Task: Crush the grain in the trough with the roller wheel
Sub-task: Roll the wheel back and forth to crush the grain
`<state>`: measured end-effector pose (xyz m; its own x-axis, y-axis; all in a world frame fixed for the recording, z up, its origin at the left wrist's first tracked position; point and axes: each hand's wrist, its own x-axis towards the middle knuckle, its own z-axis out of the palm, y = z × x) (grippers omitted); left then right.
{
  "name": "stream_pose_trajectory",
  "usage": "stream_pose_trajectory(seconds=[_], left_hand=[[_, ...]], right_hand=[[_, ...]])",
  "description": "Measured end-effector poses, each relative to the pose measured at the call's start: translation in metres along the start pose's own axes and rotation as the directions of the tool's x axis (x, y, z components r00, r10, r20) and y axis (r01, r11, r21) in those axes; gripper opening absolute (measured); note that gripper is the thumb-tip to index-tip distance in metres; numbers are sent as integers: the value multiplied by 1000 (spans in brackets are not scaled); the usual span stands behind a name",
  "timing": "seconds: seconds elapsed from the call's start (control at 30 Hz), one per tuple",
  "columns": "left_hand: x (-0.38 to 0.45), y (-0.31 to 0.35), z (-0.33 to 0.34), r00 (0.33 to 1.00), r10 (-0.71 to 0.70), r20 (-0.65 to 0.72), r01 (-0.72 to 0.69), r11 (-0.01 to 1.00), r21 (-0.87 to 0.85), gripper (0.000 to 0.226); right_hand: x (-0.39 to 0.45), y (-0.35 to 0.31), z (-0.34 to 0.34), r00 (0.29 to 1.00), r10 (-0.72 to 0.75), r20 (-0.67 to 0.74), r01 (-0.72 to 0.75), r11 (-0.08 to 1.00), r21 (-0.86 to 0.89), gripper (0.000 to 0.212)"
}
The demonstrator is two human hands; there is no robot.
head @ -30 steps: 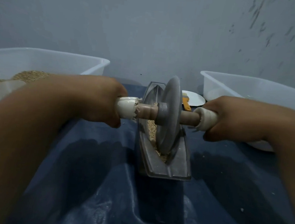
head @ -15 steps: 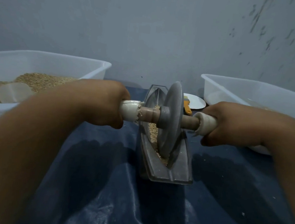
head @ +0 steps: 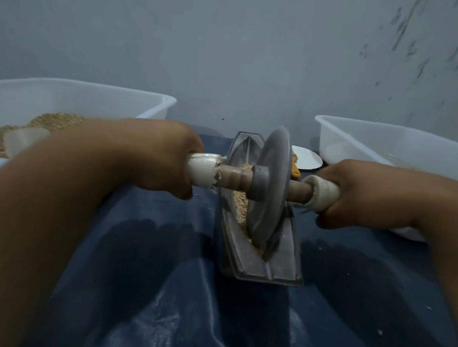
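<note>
A dark blue sheet [head: 156, 291] covers the table. On it the boat-shaped trough [head: 259, 261] runs lengthwise away from the viewer, grain [head: 240, 204] inside. The roller wheel [head: 269, 188] stands upright in it, axle crosswise. The left hand [head: 154, 157] and right hand [head: 359, 193] each grip a white handle end. White tubs flank them; a grey wall behind.
</note>
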<state>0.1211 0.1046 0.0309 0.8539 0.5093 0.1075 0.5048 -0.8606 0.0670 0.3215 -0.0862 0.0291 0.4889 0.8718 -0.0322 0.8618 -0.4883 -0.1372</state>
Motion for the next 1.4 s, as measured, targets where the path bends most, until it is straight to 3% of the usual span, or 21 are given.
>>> stream_pose_trajectory(seconds=[0.07, 0.17, 0.23, 0.3, 0.4, 0.5, 0.57, 0.63, 0.7, 0.77, 0.87, 0.97, 1.07, 1.13, 1.2, 1.23, 1.3, 1.4], left_hand=[[5, 3, 8, 993, -16, -114, 22, 999, 49, 23], [14, 4, 28, 937, -37, -347, 80, 991, 110, 11], [17, 1, 32, 939, -64, -338, 99, 991, 86, 9], [14, -2, 26, 979, -75, -190, 84, 996, 42, 17], [4, -3, 9, 999, -36, 8, 36, 999, -6, 22], [0, 0, 1, 1000, -20, -11, 20, 1000, 12, 23], [3, 4, 7, 988, -24, -152, 37, 996, 85, 17], [9, 6, 19, 943, -13, -333, 68, 985, 156, 13], [14, 6, 29, 907, -21, -420, 99, 981, 165, 12], [14, 3, 29, 934, -70, -349, 118, 986, 117, 12], [7, -1, 14, 994, -94, -50, 95, 995, 18, 20], [1, 0, 1, 998, -61, 17, 61, 998, -3, 26], [6, 4, 9, 985, -64, -159, 77, 994, 77, 19], [12, 6, 24, 933, -39, -359, 96, 985, 142, 12], [18, 3, 34, 896, -37, -442, 113, 983, 148, 13], [19, 1, 36, 910, -58, -410, 118, 986, 122, 16], [19, -6, 30, 971, -98, -220, 107, 994, 31, 17], [11, -10, 15, 998, -57, 29, 59, 996, -68, 25]], right_hand=[[8, -2, 10, 997, 24, -73, -23, 1000, 16, 18], [22, -8, 30, 939, 34, -342, -57, 997, -55, 17], [25, -11, 33, 897, -3, -441, -53, 992, -115, 12], [21, -8, 25, 931, -21, -364, -27, 992, -126, 13], [7, -4, 6, 995, -10, -95, 7, 999, -32, 17], [0, 1, 0, 1000, -10, 28, 10, 1000, -6, 22], [8, 1, 10, 1000, 14, -8, -14, 1000, 7, 21], [19, -2, 25, 983, 34, -180, -36, 999, -10, 18], [26, -5, 35, 926, 20, -377, -52, 996, -75, 18], [26, -7, 32, 914, -16, -405, -33, 993, -114, 16], [14, -5, 13, 981, -33, -191, 17, 996, -84, 18], [2, -1, 1, 999, -27, -22, 26, 999, -22, 22], [11, 0, 13, 998, 3, -61, -3, 1000, -6, 21], [21, -3, 28, 968, 27, -249, -30, 999, -10, 19], [27, -7, 37, 899, -2, -439, -38, 996, -84, 18], [29, -9, 38, 873, -39, -486, -25, 992, -124, 16], [26, -9, 32, 876, -95, -472, 19, 986, -163, 18], [14, -4, 12, 973, -61, -222, 38, 993, -108, 18]])
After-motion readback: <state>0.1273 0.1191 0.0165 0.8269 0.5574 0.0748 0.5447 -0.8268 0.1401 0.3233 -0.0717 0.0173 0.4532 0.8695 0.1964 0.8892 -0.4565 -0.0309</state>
